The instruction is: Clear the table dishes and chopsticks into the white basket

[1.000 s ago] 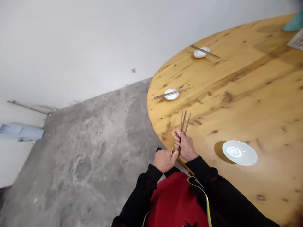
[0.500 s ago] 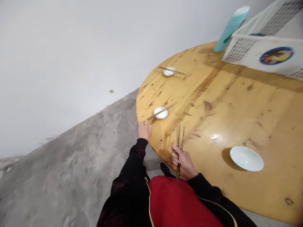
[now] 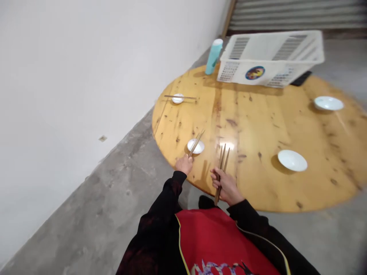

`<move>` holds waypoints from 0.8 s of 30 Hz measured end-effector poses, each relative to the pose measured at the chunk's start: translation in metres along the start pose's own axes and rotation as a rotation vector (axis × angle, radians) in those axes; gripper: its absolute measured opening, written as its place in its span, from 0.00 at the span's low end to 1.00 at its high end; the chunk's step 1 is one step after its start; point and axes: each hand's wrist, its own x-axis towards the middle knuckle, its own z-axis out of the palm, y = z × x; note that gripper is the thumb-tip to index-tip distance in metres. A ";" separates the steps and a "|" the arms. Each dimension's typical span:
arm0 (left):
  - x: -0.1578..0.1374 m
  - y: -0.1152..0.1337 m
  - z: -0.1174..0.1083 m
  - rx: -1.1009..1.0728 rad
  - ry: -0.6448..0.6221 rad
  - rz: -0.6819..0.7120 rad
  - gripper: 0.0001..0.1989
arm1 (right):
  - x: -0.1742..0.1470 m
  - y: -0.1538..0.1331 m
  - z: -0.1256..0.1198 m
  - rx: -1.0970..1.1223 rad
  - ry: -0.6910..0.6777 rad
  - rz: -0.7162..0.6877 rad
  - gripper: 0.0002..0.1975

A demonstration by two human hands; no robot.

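By a wooden table point(image 3: 258, 183), the left hand point(image 3: 184, 164) pinches chopsticks point(image 3: 196, 143) over a dish point(image 3: 200, 148), the right hand point(image 3: 226, 186) clasping a chopstick bundle point(image 3: 222, 158) midway, probably for balance.

Brown chopsticks point(image 3: 223, 158) fan upward; another pair point(image 3: 196, 144) crosses a saucer point(image 3: 200, 148)
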 end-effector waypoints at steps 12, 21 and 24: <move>-0.012 -0.020 -0.019 -0.263 -0.160 0.233 0.14 | 0.078 -0.012 0.089 0.234 0.154 -0.073 0.15; 0.045 -0.019 -0.065 0.154 -0.297 0.358 0.19 | 0.112 -0.035 0.132 0.392 0.047 -0.155 0.22; 0.079 -0.019 -0.084 0.100 -0.384 0.483 0.20 | 0.116 -0.048 0.133 0.378 0.063 -0.175 0.24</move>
